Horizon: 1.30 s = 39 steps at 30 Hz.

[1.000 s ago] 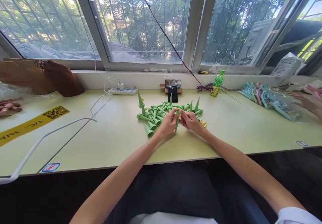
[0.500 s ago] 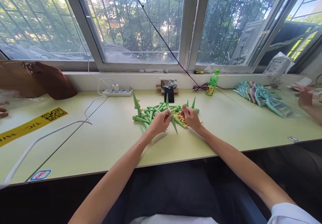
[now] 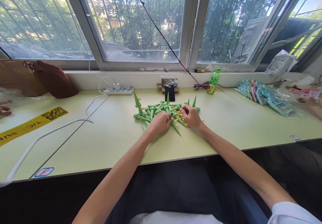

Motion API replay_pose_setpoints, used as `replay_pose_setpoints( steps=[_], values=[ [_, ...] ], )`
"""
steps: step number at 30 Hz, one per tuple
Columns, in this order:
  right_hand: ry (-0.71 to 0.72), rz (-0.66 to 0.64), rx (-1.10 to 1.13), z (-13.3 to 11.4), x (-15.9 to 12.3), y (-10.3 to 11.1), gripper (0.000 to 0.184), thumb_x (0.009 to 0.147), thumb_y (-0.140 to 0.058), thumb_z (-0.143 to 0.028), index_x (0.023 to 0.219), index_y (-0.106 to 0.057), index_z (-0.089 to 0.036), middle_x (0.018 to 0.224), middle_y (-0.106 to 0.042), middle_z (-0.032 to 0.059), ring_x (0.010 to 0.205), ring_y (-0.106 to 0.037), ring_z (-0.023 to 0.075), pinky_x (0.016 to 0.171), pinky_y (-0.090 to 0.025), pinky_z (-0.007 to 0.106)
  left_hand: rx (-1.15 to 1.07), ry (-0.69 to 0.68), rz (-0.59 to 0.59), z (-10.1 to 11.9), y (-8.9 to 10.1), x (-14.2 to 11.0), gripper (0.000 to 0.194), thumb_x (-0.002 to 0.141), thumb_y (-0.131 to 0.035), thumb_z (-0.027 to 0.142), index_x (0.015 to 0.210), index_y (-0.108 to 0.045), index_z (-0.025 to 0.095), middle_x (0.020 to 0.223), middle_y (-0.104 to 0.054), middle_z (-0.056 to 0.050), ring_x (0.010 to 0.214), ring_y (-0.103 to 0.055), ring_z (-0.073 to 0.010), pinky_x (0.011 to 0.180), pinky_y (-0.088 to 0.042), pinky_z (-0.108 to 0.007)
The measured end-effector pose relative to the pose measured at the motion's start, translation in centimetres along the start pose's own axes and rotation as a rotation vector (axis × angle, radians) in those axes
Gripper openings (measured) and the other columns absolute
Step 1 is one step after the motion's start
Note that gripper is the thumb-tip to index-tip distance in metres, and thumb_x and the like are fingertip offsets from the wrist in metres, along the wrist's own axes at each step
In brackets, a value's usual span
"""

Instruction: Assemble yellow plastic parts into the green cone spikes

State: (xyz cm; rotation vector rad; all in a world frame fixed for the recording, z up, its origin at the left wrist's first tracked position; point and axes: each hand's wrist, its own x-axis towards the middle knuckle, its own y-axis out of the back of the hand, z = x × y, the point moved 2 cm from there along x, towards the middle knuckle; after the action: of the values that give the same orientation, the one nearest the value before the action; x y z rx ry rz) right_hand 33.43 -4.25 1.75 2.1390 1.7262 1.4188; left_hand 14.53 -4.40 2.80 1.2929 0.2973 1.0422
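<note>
My left hand (image 3: 161, 122) is closed around a green plastic spike (image 3: 176, 128), whose pointed end sticks out toward the table's front edge. To its right, my right hand (image 3: 192, 116) has thumb and fingers pinched together; anything between them is too small or hidden to make out. Small yellow pieces (image 3: 181, 118) lie in a heap between the hands, partly covered by the right one. Around and behind my left hand spreads a pile of green spikes with collars (image 3: 152, 109). One spike (image 3: 137, 100) stands upright at the pile's left end.
Behind the pile a black phone (image 3: 169, 93) leans against a small cardboard box (image 3: 161, 86). A green bottle (image 3: 213, 81) and a power strip (image 3: 118, 91) stand along the back. Bagged coloured items (image 3: 264, 96) and another person's hand (image 3: 315, 106) are at right; a white cable (image 3: 57, 130) crosses the left.
The spike in my left hand has shifted slightly, its tip now a little lower and to the right. My right hand stays pinched in nearly the same place.
</note>
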Motion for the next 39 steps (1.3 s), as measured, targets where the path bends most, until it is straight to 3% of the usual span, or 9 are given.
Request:
replay_pose_setpoints(
  steps=[7,15,24,39],
  values=[
    [0.023,-0.035,-0.074,0.5,0.1,-0.3,0.019,0.091,-0.049,-0.028,0.079,-0.061,-0.018,0.07,-0.061,0.0031,0.064,-0.053,0.0166,0.064,-0.038,0.027,0.006,-0.005,-0.013,0.1,-0.1,0.0,0.027,0.094,-0.051,0.024,0.108,-0.072,0.016,0.094,-0.069,-0.012,0.085,-0.064,-0.0233,0.077,-0.047,-0.03],
    [0.074,-0.055,-0.144,0.9,0.0,-0.4,0.01,0.084,-0.056,-0.021,0.088,-0.064,-0.017,0.082,-0.06,0.0056,0.075,-0.055,0.0184,0.072,-0.043,0.03,-0.042,-0.031,0.034,0.2,-0.3,0.0,0.028,0.095,-0.05,0.028,0.11,-0.07,0.017,0.094,-0.068,-0.011,0.085,-0.063,-0.0225,0.076,-0.046,-0.03],
    [0.087,-0.111,-0.184,0.9,-0.1,-0.5,0.01,0.078,-0.065,-0.02,0.086,-0.07,-0.018,0.084,-0.057,0.006,0.083,-0.056,0.0214,0.081,-0.045,0.034,-0.156,0.056,0.241,0.1,0.7,0.3,0.025,0.096,-0.046,0.027,0.097,-0.069,0.016,0.077,-0.065,-0.004,0.066,-0.055,-0.0159,0.069,-0.041,-0.027],
    [0.114,-0.199,-0.243,1.1,-0.2,-0.5,0.014,0.083,-0.065,-0.018,0.087,-0.078,-0.021,0.085,-0.061,0.007,0.087,-0.056,0.0222,0.083,-0.039,0.037,-0.394,0.144,0.332,-0.1,1.0,0.7,0.027,0.091,-0.051,0.035,0.076,-0.065,0.017,0.056,-0.05,0.002,0.051,-0.038,-0.0105,0.055,-0.031,-0.024]
  ],
)
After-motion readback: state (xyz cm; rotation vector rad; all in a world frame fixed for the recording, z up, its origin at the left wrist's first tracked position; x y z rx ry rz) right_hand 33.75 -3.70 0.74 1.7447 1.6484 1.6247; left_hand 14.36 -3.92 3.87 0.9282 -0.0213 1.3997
